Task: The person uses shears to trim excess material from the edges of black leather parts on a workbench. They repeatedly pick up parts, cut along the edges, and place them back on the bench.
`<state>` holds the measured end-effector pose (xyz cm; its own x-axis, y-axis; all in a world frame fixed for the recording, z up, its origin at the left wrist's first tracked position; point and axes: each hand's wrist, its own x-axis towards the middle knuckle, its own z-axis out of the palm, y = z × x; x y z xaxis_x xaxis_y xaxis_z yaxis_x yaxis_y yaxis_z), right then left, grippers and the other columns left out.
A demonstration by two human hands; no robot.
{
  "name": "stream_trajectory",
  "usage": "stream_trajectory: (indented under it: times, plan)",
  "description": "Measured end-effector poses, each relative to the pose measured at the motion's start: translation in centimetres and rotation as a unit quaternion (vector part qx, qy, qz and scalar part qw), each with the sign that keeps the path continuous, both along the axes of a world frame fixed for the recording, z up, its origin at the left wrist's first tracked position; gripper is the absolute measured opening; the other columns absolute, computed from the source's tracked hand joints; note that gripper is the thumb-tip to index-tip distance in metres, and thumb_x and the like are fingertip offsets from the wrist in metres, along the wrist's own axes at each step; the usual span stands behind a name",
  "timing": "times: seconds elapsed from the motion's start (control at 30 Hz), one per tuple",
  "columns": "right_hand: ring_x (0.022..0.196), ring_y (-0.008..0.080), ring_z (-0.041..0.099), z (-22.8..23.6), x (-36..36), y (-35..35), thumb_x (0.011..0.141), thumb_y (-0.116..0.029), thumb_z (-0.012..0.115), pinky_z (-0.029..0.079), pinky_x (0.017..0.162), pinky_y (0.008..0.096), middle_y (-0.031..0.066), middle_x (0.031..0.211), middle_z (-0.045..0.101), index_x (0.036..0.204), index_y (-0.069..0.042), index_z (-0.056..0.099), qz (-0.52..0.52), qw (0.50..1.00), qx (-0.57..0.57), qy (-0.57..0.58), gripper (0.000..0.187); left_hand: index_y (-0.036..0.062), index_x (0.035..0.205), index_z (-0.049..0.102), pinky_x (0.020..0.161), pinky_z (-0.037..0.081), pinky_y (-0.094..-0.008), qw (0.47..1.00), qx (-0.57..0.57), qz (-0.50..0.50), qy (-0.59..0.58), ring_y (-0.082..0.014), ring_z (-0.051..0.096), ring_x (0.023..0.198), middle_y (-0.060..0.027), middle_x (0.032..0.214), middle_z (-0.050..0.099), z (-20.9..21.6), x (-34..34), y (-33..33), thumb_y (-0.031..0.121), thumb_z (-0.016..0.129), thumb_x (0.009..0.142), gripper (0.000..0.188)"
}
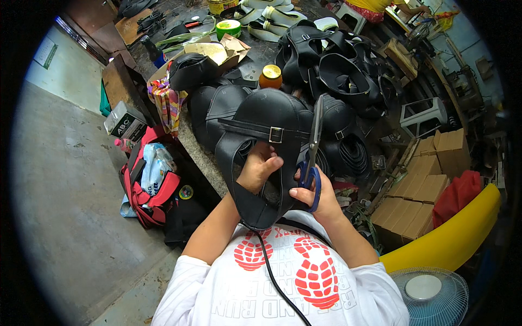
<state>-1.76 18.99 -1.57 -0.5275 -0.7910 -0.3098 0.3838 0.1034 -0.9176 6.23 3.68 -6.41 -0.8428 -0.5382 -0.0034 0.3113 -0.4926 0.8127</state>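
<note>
A black leather sandal upper (266,111) with a small square buckle is in front of my chest, its wide strap looping down toward me. My left hand (260,169) reaches through the loop and holds the upper; the thumb shows, while most of the fingers are hidden behind the leather. In my right hand (322,198) is a pair of scissors with blue handles (314,155), my fingers around the loops. The blades point up and away from me, together, along the upper's right side. Just beyond lie more black uppers (217,111), partly covered by the held one.
Black buckled uppers (348,73) crowd the table's right side. An orange-yellow jar (271,77), a green tin (228,29) and pale straps (272,22) stand farther back. A red bag (152,182) is on the left; cardboard boxes (418,187), a yellow chair (451,236) and a fan (429,296) are right.
</note>
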Motion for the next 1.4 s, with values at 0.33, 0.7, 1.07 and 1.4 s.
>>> stream_trajectory:
  times: [0.33, 0.7, 1.07, 1.4]
  plan:
    - [0.065, 0.0136, 0.061, -3.7, -1.6, 3.4, 0.091, -0.005, 0.056, 0.048, 0.061, 0.0246, 0.0083, 0.072, 0.061, 0.098, 0.000, 0.050, 0.023, 0.999, 0.016, -0.025, 0.010, -0.0018, 0.107, 0.063, 0.078, 0.048, -0.0237, 0.994, 0.078, 0.078, 0.003, -0.0079, 0.059, 0.085, -0.0028, 0.098, 0.065, 1.4, -1.0, -0.9, 0.014, 0.057, 0.097, 0.020]
    - [0.058, 0.0088, 0.059, -4.1, -1.4, 3.7, 0.085, -0.015, 0.068, 0.047, 0.056, 0.0244, 0.0035, 0.063, 0.059, 0.089, -0.001, 0.053, 0.087, 0.956, 0.157, 0.231, 0.021, -0.0039, 0.102, 0.066, 0.070, 0.046, -0.0217, 0.989, -0.002, 0.133, -0.059, -0.0047, 0.054, 0.076, 0.0005, 0.088, 0.065, 1.1, -0.6, 1.7, 0.013, 0.058, 0.097, 0.019]
    - [0.059, 0.0125, 0.059, -2.9, -1.9, 3.3, 0.093, -0.012, 0.056, 0.047, 0.058, 0.0244, 0.0063, 0.073, 0.061, 0.097, -0.003, 0.053, 0.000, 1.000, -0.007, 0.012, 0.010, -0.0033, 0.096, 0.068, 0.066, 0.046, -0.0246, 0.982, -0.094, -0.074, -0.145, -0.0073, 0.056, 0.072, -0.0016, 0.083, 0.066, 2.9, 0.7, -0.2, 0.015, 0.060, 0.091, 0.020]
    - [0.081, 0.0081, 0.048, -1.0, -3.9, 1.8, 0.073, -0.013, 0.078, 0.041, 0.074, 0.0236, -0.0017, 0.089, 0.049, 0.099, -0.008, 0.053, -0.054, 0.971, 0.032, 0.229, 0.037, -0.0016, 0.111, 0.064, 0.083, 0.052, -0.0301, 0.985, -0.022, -0.158, -0.073, -0.0174, 0.066, 0.089, -0.0091, 0.098, 0.069, 4.0, 1.7, -1.1, 0.015, 0.073, 0.079, 0.037]
